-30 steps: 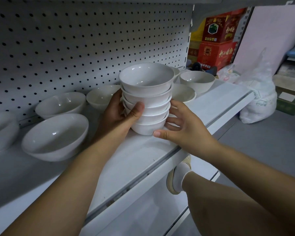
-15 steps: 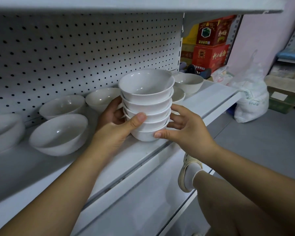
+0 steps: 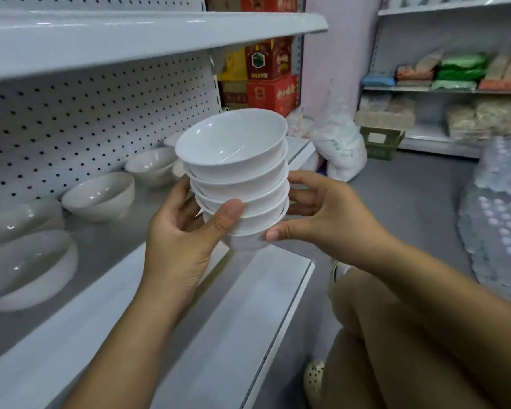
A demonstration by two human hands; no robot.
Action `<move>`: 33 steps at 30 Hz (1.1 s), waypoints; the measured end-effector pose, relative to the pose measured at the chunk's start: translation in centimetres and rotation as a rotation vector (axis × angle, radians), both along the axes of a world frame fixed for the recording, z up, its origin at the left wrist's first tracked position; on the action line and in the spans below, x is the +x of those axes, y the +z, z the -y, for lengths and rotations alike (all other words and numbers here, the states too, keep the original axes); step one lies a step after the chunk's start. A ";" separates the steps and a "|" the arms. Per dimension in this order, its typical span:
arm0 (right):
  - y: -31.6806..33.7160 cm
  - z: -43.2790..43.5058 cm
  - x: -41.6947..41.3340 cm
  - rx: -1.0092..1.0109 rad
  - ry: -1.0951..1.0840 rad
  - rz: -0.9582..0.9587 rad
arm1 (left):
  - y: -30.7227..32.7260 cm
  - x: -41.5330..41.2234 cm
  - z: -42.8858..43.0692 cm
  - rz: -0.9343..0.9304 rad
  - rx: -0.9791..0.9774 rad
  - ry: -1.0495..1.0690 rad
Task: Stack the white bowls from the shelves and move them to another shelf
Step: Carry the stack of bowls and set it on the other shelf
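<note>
Your left grip [image 3: 183, 243] and right grip [image 3: 322, 219] both clasp the stack of white bowls [image 3: 236, 178], held in the air just off the shelf [image 3: 109, 249] edge. Your fingers hide the lowest bowl's sides, and the frame cuts off the leftmost loose bowl [image 3: 27, 267].

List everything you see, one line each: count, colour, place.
stack of bowls: one stack of five, white, held up in front of the middle shelf
loose bowls: at least five, white, on that shelf
boxes: several, red and yellow, stacked beyond the shelf's end
sack: one, white, on the floor
crate: one, green, on the floor by the far shelves
packets: many, green, red, blue, on the far shelves
left hand: grips the stack's left side
right hand: grips its right side
</note>
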State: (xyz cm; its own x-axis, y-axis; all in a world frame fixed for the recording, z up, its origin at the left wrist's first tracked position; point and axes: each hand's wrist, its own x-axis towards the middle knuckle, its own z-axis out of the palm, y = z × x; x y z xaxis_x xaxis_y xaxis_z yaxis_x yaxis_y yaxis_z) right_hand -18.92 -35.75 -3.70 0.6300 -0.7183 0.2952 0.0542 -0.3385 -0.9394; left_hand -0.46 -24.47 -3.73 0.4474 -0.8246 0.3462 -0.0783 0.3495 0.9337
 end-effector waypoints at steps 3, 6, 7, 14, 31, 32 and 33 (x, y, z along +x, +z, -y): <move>1.2 -0.6 -2.7 -0.015 -0.058 -0.014 | 0.6 -1.9 0.5 -0.006 -0.026 -0.067; 2.0 -0.9 -5.3 -0.026 -0.127 -0.018 | 1.3 -3.7 1.6 0.007 -0.030 -0.124; 2.2 -0.9 -6.0 -0.029 -0.151 -0.016 | 1.5 -4.3 2.1 0.009 -0.030 -0.144; 3.9 2.1 -10.8 -0.003 -0.317 -0.005 | 3.7 -8.5 7.8 0.022 0.001 -0.256; 13.2 30.6 -26.5 -0.004 -0.609 -0.003 | 12.2 -24.3 42.8 0.016 -0.085 -0.553; 14.5 32.1 -27.6 -0.008 -0.618 -0.001 | 13.4 -25.4 44.4 0.010 -0.092 -0.559; 15.9 33.4 -28.7 -0.008 -0.631 0.002 | 14.7 -26.5 45.9 0.006 -0.096 -0.565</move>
State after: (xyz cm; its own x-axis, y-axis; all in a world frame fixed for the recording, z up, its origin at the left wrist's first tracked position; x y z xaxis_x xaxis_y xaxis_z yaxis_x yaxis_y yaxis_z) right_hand -47.64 -69.16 12.19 0.0850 -0.9493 0.3025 -0.1565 -0.3126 -0.9369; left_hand -26.97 -70.40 11.00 -0.0556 -0.9001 0.4322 0.1402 0.4215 0.8959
